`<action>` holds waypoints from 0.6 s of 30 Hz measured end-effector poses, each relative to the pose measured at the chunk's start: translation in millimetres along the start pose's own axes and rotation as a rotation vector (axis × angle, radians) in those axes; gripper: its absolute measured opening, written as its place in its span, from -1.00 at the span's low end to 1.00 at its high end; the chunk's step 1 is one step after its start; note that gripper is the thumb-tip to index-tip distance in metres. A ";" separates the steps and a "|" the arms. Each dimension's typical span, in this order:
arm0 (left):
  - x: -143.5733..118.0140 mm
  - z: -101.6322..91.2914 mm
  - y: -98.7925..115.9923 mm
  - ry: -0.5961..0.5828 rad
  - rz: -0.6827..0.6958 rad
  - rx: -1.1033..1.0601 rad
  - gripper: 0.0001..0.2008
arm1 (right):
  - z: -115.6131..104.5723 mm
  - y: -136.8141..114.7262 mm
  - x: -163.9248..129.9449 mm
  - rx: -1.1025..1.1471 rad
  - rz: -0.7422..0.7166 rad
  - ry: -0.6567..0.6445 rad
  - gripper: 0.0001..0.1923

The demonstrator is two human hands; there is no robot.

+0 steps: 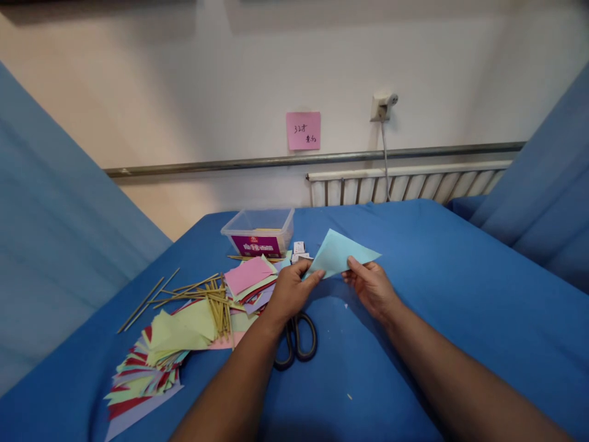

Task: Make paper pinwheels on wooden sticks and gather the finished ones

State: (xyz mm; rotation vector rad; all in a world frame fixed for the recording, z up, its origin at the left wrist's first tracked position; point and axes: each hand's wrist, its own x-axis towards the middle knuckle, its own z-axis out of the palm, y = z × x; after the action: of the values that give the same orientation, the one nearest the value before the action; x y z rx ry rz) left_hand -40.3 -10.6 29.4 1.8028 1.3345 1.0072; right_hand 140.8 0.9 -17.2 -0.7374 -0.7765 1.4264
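Observation:
A light blue sheet of paper [339, 250], triangular in outline, is held up between my two hands above the table. My left hand [294, 287] pinches its left corner, thumb on the near face. On its right part, my right hand [368, 283] grips the lower edge between thumb and fingers. Below my left hand lie scissors with black handles [306, 337], their blades hidden behind the hand and forearm. Just left of that hand is a stack of coloured paper sheets [248, 276], pink on top.
A clear plastic box [257, 244] with a purple label stands at the back, small white boxes [299, 248] beside it. Thin yellowish sticks [218, 307] lie across paper at left. Fanned coloured paper pieces [142, 374] spread at front left. Blue curtains [55, 245] hang at both sides.

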 end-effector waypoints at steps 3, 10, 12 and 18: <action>0.0 -2.0 -2.3 -0.009 0.016 0.019 -0.70 | -8.2 -7.7 6.7 -0.137 -0.183 0.092 -0.58; 0.4 -3.8 0.0 -0.048 0.140 0.283 -0.73 | -18.4 -41.8 5.5 -0.872 -0.617 0.111 -0.35; 0.5 -4.2 0.5 -0.065 0.171 0.345 -0.74 | -16.7 -45.7 1.2 -0.957 -0.579 0.005 -0.34; 1.1 -7.8 -2.9 -0.089 0.166 0.387 -0.72 | -12.9 -43.0 -1.6 -0.909 -0.526 -0.082 -0.75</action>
State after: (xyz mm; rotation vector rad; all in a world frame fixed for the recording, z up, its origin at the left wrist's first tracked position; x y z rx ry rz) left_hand -48.2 -8.3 30.9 2.2501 1.4147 0.7775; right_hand 175.6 -1.2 11.1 -1.0458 -1.5842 0.5832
